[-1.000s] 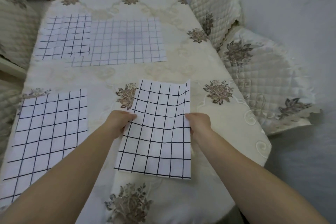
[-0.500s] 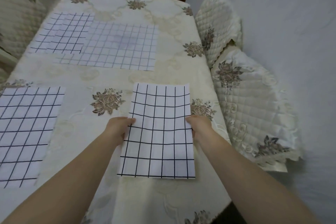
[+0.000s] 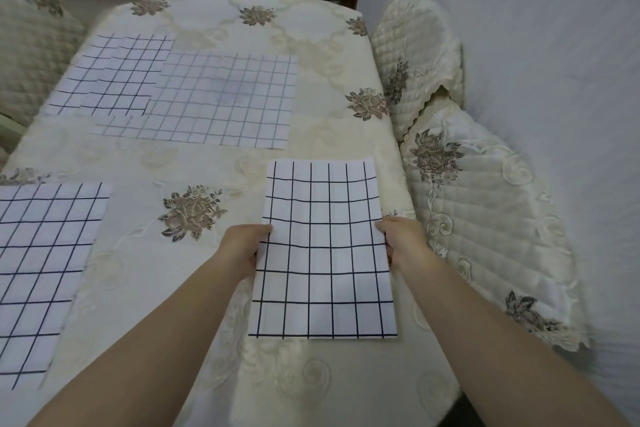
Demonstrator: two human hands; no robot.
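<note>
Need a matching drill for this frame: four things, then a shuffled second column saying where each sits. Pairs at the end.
Things
1. held cloth
2. faint-lined cloth
3. near-left cloth
4. quilted chair cover

Places
A. beside the table, off its right side
B. flat on the far half of the table
C. cut off by the picture's left edge
D. pinched at its side edges by the left hand and the right hand

Pairs: 1-D, 2-B, 3-C, 4-A
</note>
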